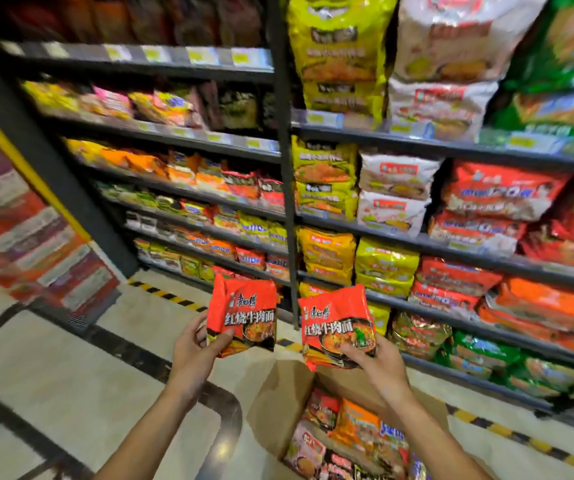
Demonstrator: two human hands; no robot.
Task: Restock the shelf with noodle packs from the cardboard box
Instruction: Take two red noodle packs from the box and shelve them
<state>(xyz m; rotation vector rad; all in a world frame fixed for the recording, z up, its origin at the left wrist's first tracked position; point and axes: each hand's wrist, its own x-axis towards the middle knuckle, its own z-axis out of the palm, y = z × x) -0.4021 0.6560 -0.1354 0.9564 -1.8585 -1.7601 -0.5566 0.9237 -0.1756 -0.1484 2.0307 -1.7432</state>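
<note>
My left hand (197,348) holds a red noodle pack (244,311) by its lower left corner, upright, facing me. My right hand (375,367) grips a second red noodle pack (336,325) of the same kind by its lower edge. Both packs hang above the floor in front of the lower shelves. Below them stands the open cardboard box (278,407), with several noodle packs (348,434) of mixed colours inside. The shelf (452,249) ahead is full of noodle packs in rows.
A dark upright post (287,188) divides the left shelf bay from the right one. Yellow-black hazard tape (168,295) runs along the floor at the shelf base. A stack of red and white cartons (32,237) stands at the left. The tiled floor (71,368) lies left of the box.
</note>
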